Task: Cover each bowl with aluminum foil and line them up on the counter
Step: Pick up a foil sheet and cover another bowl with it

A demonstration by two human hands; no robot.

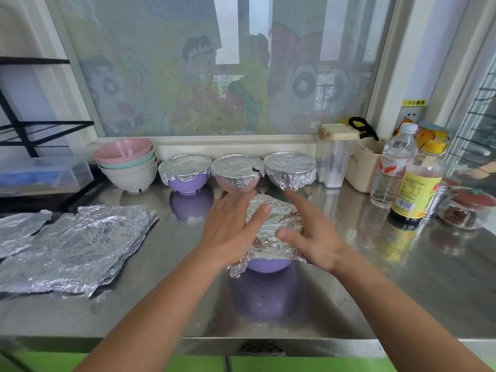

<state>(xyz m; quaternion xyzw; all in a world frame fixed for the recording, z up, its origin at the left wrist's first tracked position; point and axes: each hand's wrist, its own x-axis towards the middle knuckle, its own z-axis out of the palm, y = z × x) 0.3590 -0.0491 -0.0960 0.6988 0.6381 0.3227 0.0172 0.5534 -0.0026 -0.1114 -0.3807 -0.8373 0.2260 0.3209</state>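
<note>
While the counter (pixel 402 277) carries the purple bowl (pixel 268 264) midway between its front and back edges, the foil sheet (pixel 271 226) draped on it sits loose, so hard pressing at the rim could rip it or tip the bowl. The left hand (pixel 228 232) and right hand (pixel 314 237) flank it, fingers straight and spread, thumbs touching foil.

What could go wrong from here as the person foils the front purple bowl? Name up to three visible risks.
1. The foil sheet lies loose and lopsided on the purple bowl under the left hand and right hand; it may slip.
2. Hard pressing could rip it: the covered pink bowl has foil already torn at the rim.
3. The bowl stack and clear container hem in the back row, so fitting this bowl may be tight.
</note>
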